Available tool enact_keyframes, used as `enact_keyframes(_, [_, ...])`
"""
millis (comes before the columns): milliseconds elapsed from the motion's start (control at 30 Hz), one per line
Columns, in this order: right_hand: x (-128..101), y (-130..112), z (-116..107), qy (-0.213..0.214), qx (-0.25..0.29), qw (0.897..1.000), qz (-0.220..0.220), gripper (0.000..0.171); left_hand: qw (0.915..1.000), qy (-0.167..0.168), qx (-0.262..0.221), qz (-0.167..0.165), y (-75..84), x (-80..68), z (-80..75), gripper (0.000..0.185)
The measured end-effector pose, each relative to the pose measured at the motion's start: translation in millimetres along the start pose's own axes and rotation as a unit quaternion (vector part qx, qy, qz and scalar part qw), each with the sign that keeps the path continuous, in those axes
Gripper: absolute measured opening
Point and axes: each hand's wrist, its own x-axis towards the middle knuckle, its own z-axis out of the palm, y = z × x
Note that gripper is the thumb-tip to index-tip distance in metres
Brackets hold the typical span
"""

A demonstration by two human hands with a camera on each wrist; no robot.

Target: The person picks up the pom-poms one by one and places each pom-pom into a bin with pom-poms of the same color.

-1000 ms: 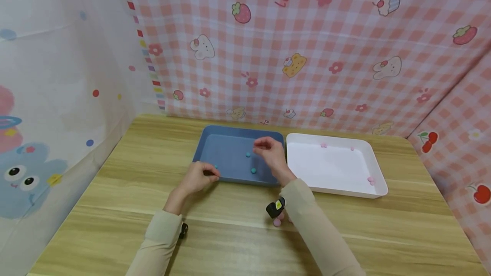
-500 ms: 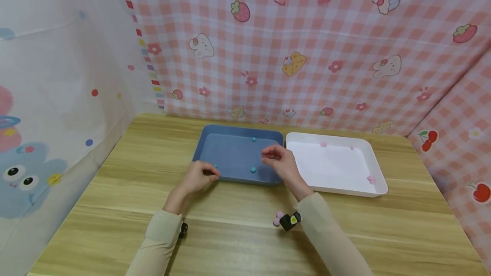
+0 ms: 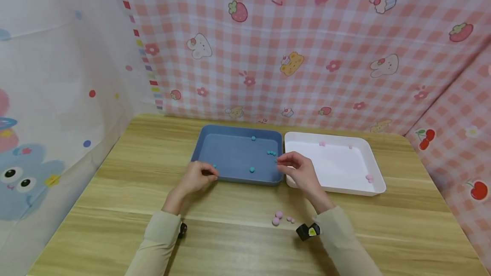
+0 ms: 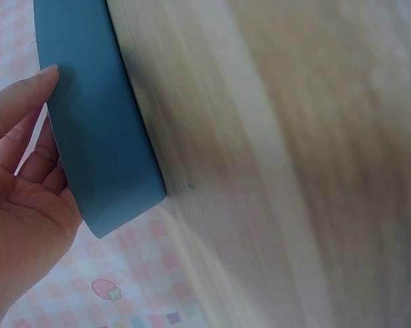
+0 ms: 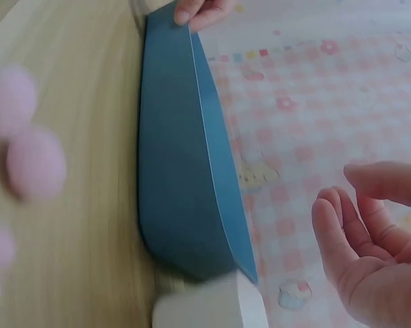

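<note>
My left hand [image 3: 198, 176] pinches the front left rim of a blue tray [image 4: 100, 137], thumb on the outer wall. Several small teal balls [image 3: 252, 169] lie scattered in this tray, including a short row [image 3: 271, 153] near its right wall. My right hand [image 3: 301, 169] hovers over where the blue tray and a white tray [image 3: 331, 188] meet. Its thumb and fingers are apart with nothing between them in the right wrist view. A few pink balls [image 3: 369, 178] sit in the white tray. On the table in front are two larger pink balls [image 5: 36, 162], fuzzy-looking like pom-poms.
Two smaller pink balls [image 3: 290, 219] are beside the larger ones on the wooden table [image 3: 230, 233], near the right wrist's black camera [image 3: 308, 231]. Behind the trays hangs a pink checked cloth [image 3: 261, 33]; a white patterned cloth [image 3: 57, 76] hangs at left.
My right hand has moved right, from over the blue tray to its right edge, uncovering the teal row. One teal ball shifted toward the tray's back. My left hand stayed at the rim.
</note>
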Motion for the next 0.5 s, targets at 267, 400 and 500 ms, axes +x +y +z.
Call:
enact_keyframes(267, [-14,7,-39,0.022,-0.010,1.000,-0.003,0.020,1.0000,0.005,0.004,-0.007,1.0,0.9,1.0,0.006])
enact_keyframes(400, [-21,11,-61,0.032,-0.014,0.999,-0.005,0.023,0.9999,0.004,0.008,-0.009,1.0,1.1,1.5,0.005])
enact_keyframes(500, [-25,16,-77,0.044,-0.012,0.999,-0.003,0.026,0.9999,0.005,0.011,-0.006,1.4,0.9,1.5,0.004])
